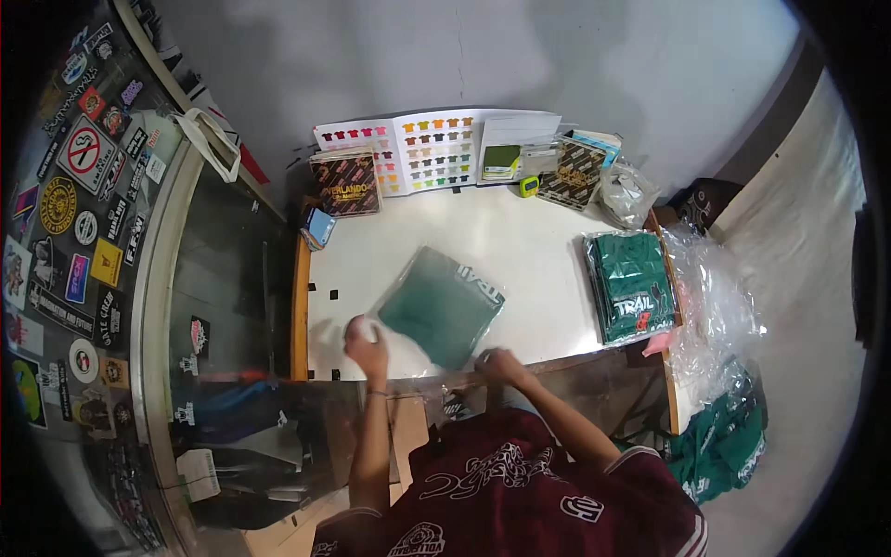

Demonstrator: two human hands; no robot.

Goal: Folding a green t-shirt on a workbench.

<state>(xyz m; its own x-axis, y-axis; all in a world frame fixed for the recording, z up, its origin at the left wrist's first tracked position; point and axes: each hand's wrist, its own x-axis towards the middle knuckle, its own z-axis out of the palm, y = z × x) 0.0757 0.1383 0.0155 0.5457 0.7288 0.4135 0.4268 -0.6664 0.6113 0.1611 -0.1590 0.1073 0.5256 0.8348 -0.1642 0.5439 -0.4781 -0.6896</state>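
A folded green T-shirt in a clear plastic bag (440,306) lies at a slant on the white tabletop, blurred, with white print along its upper right edge. My left hand (365,348) is beside the bag's lower left edge, thumb and fingers bent, with a hazy strip of clear plastic close to it. By the bag's lower corner, at the table's front edge, my right hand (498,365) has its fingers curled. Blur hides whether either hand grips the plastic. To the right sits a stack of bagged green T-shirts (630,287) with white and red print.
Along the back of the white table (543,278) stand a shirt colour chart (435,150), brown patterned boxes (346,184), a yellow-green timer (529,186) and a crumpled plastic bag (626,195). Loose clear plastic (710,306) and green shirts (724,438) are at right. A stickered glass door (223,278) borders the left.
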